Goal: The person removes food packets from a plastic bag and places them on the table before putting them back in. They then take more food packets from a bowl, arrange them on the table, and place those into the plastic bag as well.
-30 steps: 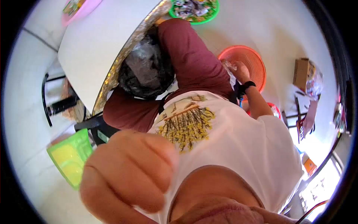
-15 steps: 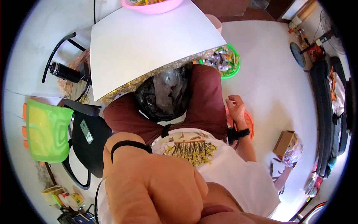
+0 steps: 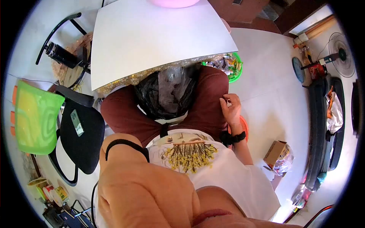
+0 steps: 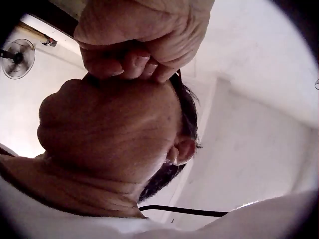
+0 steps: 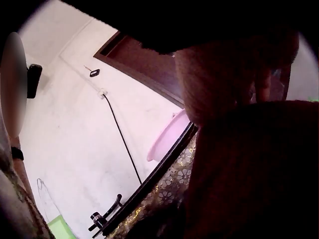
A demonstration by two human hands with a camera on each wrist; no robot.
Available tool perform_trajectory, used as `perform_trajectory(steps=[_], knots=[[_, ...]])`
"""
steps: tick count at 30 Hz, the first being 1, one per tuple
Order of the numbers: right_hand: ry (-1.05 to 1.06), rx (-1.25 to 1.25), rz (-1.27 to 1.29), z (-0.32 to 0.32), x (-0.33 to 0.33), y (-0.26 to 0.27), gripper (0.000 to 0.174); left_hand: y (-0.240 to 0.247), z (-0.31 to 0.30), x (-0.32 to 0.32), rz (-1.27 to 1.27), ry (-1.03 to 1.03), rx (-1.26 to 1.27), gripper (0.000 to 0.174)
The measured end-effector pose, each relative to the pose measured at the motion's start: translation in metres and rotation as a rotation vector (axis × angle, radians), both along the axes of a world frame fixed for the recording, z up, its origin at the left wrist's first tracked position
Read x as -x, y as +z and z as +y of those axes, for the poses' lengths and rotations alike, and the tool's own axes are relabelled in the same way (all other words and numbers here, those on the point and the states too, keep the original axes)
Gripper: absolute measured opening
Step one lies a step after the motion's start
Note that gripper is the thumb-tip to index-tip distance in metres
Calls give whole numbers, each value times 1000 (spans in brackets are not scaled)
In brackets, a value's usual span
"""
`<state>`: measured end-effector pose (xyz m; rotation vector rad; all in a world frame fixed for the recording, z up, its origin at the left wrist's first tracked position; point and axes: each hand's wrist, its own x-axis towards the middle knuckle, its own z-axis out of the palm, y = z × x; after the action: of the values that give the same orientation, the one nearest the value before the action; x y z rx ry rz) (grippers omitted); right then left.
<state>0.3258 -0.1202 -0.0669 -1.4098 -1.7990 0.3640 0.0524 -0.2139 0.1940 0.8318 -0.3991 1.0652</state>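
My left hand [image 3: 146, 193] is raised close to the head camera, with a thin black band round its wrist. In the left wrist view its curled fingers [image 4: 134, 63] rest against the face, with nothing visible in them. Beside the right thigh lies my right hand [image 3: 232, 108], its fingers loosely bent and no object showing in them. The right wrist view has this hand [image 5: 224, 84] dark against the trouser leg. Between the knees is a black plastic bag [image 3: 150, 97], crumpled and partly under the table edge.
A white table [image 3: 159, 38] stands ahead, a pink basin [image 3: 175, 3] at its far side. A green basket [image 3: 240, 70] of wrappers and an orange basket [image 3: 244, 127] are on the floor. At left, a phone [image 3: 77, 123] lies on a chair [image 3: 91, 140]. A cardboard box [image 3: 274, 152] stands at right.
The head view has swung up and round, showing more table and room. My right hand has come out of the orange basket to the thigh. My left hand stays raised near the face.
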Motion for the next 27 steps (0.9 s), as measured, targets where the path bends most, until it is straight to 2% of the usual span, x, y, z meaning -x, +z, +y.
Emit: perform_trajectory(steps=[5,9,12,15,18,21,23,27], knots=[[-15,-1,-40,5,0,3,12,-8,8,8,-81,28,-87,20],[-10,101,-51,11,4,21,9,2,14,15,-24,165,52,19],[30,123,51,21,13,38,8,19,5,11,45,373,292,22],[89,149,34,39,32,58,8,54,-12,3,181,640,690,26],[180,125,99,62,64,85,9,76,-10,2,283,788,949,31],[291,22,66,95,91,99,10,57,10,8,-54,708,713,26],[375,-70,31,114,111,127,11,40,25,12,-103,686,582,21],[485,-152,50,156,139,133,13,-9,108,73,225,691,336,13]])
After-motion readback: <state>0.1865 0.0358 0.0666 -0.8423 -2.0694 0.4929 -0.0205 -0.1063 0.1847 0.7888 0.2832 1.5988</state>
